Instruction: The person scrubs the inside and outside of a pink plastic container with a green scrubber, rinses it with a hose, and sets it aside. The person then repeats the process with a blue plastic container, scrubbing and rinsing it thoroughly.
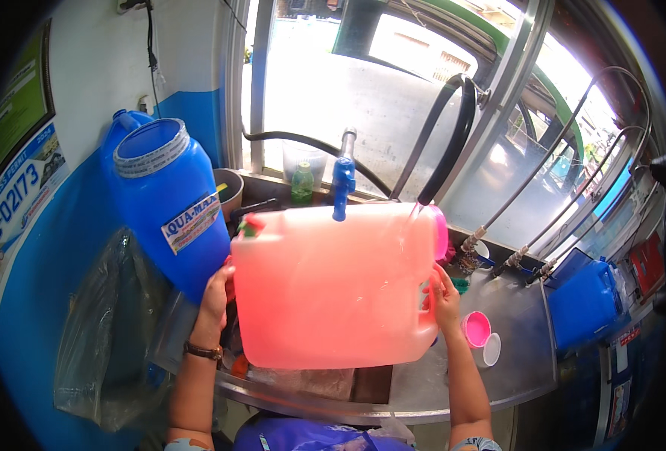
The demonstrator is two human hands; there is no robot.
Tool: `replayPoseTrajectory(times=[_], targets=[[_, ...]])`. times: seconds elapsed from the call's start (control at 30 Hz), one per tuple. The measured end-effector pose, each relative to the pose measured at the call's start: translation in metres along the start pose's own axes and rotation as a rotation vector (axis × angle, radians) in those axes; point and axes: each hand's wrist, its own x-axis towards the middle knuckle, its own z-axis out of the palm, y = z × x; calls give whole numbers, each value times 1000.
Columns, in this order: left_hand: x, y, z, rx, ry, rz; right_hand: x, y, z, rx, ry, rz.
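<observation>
A large translucent pink water jug [333,289] is held on its side above the sink, between both my hands. Its pink cap [440,233] points right, and a small red and green spout [252,224] sits at its upper left corner. My left hand [217,292] supports the jug's left end, its fingers partly hidden behind it. At the other end, my right hand [445,299] grips the handle beneath the cap. Just behind the jug's upper edge rises a blue-handled tap [342,180], its lower end overlapping the jug in view.
A tall blue open-topped container [160,199] leans at left, near a clear plastic bag [111,331]. Pink and white round lids [476,329] lie on the steel counter [517,331]. A blue jug [587,304] stands far right. Black hoses [453,143] arch before the window.
</observation>
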Motion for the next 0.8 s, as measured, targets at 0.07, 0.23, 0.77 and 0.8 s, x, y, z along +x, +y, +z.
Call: replayPoseTrajectory(times=[0.07,0.23,0.77,0.8], targets=[[-7,51,21,204,-169,258,-6,46,2,146,95,95],[6,120,58,469,-263,379,-67,88,21,38,-372,715],[35,97,48,611,-184,398,-110,26,30,358,-600,613],[31,90,41,538,-161,405,-101,27,21,400,-472,560]])
